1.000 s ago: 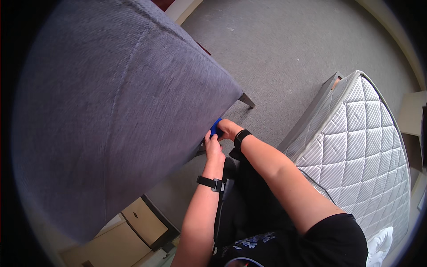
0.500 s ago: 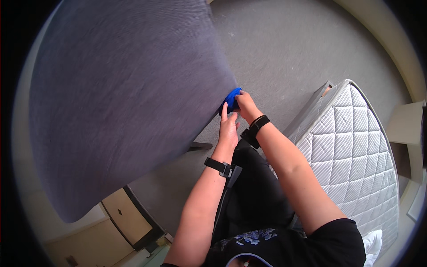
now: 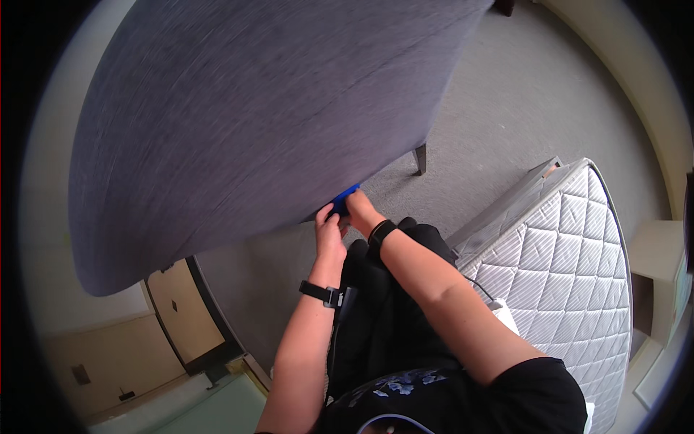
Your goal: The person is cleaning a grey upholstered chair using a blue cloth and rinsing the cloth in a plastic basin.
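- Left hand (image 3: 330,233): fingers bent against the blue item (image 3: 346,194), whether gripping, can't tell!
- There's the blue item, at the furniture's (image 3: 253,145) near edge, long axis slanting up-right along it.
- Right hand (image 3: 361,210), closed on its right side!

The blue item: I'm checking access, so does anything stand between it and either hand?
Nothing visible does: the left hand and right hand are both on the blue item, at the edge of the gray upholstery.
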Tool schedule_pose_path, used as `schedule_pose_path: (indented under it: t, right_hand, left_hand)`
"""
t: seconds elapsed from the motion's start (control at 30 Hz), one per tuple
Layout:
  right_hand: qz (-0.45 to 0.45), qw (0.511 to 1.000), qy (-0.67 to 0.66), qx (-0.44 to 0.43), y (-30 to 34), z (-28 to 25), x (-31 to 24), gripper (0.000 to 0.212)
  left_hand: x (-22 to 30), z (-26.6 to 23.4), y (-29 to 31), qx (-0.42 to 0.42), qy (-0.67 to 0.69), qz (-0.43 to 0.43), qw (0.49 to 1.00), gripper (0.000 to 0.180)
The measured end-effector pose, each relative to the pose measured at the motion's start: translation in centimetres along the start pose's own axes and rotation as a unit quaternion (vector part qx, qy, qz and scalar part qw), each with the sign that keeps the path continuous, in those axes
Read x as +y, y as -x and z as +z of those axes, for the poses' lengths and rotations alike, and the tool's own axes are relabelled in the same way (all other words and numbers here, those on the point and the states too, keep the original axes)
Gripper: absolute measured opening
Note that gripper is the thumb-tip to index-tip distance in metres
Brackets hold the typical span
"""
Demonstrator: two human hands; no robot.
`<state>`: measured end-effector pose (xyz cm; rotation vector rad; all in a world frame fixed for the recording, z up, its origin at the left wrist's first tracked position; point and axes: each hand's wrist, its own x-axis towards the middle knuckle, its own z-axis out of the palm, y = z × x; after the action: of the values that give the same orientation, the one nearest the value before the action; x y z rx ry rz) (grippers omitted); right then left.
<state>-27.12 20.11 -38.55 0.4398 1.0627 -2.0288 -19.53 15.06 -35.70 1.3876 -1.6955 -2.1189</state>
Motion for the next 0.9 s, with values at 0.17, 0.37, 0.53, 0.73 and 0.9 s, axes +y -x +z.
schedule_pose_path:
  t: [0.17,0.37,0.53,0.73,0.9]
  right_hand:
    - [0.031,0.999,-0.018,-0.005,-1.5,-0.4,2.9,0.03]
    - [0.013,0.995,-0.054,0.079,-5.0,-4.7,1.5,0.025]
    - [-0.114,0.985,-0.035,0.126,-7.3,-9.0,-1.5,0.031]
    - [-0.124,0.985,-0.002,0.116,-8.4,-8.0,2.4,0.032]
    - [-0.006,1.0,0.007,0.021,-6.3,-2.7,6.3,0.029]
  left_hand:
    - [-0.9,-1.5,-0.2,0.041,0.021,-0.017,0.999,0.039]
    - [-2.2,2.1,-2.0,-0.048,-0.003,-0.055,0.997,0.048]
    - [-2.6,5.4,-2.5,-0.157,0.015,-0.122,0.98,0.058]
    - [-3.3,4.3,-3.1,-0.104,0.024,-0.116,0.987,0.057]
    - [-3.8,-1.5,-3.5,0.023,0.054,-0.111,0.992,0.048]
